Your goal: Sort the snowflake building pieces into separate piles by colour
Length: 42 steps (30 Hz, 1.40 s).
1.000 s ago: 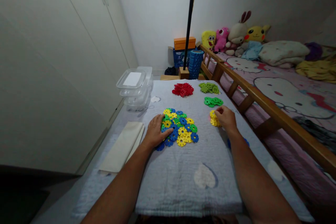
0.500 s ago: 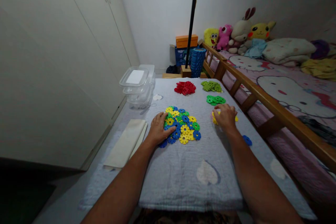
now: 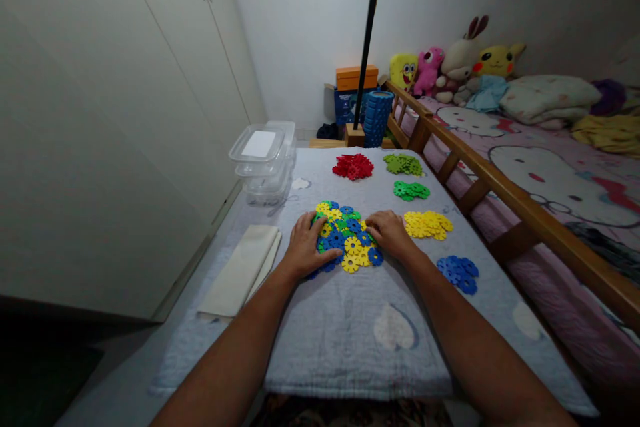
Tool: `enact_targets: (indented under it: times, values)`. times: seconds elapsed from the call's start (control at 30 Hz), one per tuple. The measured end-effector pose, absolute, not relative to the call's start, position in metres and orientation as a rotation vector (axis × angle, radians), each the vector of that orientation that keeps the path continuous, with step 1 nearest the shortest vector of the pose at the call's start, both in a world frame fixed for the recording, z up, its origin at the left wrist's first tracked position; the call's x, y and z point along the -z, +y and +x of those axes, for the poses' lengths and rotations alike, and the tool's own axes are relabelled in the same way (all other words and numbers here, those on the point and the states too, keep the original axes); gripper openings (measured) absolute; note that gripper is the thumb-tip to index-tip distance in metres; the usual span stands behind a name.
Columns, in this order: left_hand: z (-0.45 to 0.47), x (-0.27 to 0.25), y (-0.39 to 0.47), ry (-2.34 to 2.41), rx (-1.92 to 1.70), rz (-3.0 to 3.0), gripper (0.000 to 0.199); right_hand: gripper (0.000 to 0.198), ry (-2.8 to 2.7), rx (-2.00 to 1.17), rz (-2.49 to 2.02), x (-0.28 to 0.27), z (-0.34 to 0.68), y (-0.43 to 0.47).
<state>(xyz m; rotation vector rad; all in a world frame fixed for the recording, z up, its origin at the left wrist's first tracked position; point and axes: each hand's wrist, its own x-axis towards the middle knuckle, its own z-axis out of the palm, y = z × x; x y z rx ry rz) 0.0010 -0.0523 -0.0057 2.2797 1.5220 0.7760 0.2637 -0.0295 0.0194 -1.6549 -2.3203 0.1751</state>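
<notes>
A mixed pile of plastic snowflake discs (image 3: pixel 351 245), in blue, yellow and green, lies mid-table. My left hand (image 3: pixel 306 245) rests on the pile's left side, thumb and fingers spread apart over the discs. At the pile's right edge is my right hand (image 3: pixel 393 232), its fingertips bent close together on the discs there. What those fingertips hold, if anything, is hidden. To the right of this hand lie sorted yellow discs (image 3: pixel 429 224). Blue discs (image 3: pixel 458 272) are heaped nearer me, and green discs (image 3: pixel 411 191) farther back.
Red pieces (image 3: pixel 353 167) and light green pieces (image 3: pixel 403 164) lie at the table's far end. Clear lidded boxes (image 3: pixel 260 163) are stacked at the left, behind a folded cream cloth (image 3: pixel 241 271). A wooden bed rail (image 3: pixel 475 180) runs along the right side.
My right hand has moved left and nearer, from the yellow discs to the mixed pile, uncovering the yellow and blue heaps. My left hand stays on the pile, shifted slightly right.
</notes>
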Motion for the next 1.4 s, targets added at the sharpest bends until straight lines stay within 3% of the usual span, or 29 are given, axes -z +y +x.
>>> enact_targets:
  times: [0.27,0.47,0.73,1.07,1.23,1.4]
  values:
    - [0.000,0.005,-0.052,1.511,-0.767,2.267,0.079,0.025,-2.181,0.155,-1.820,-0.027,0.264,-0.028]
    - [-0.001,0.005,-0.051,1.522,-0.747,2.278,0.079,0.031,-1.767,0.330,-2.071,-0.047,0.332,-0.025]
    - [-0.001,0.002,-0.051,1.530,-0.711,2.284,0.078,0.034,-1.640,-0.086,-2.281,-0.048,0.393,-0.030]
    - [-0.002,0.002,-0.051,1.522,-0.709,2.286,0.079,0.029,-1.592,0.042,-2.287,-0.037,0.381,-0.031]
    - [-0.002,0.002,-0.051,1.515,-0.708,2.280,0.081,0.025,-1.556,0.125,-2.078,-0.036,0.380,-0.029]
    - [-0.002,0.001,-0.051,1.513,-0.702,2.271,0.085,0.018,-1.854,-0.213,-1.632,-0.039,0.343,-0.028]
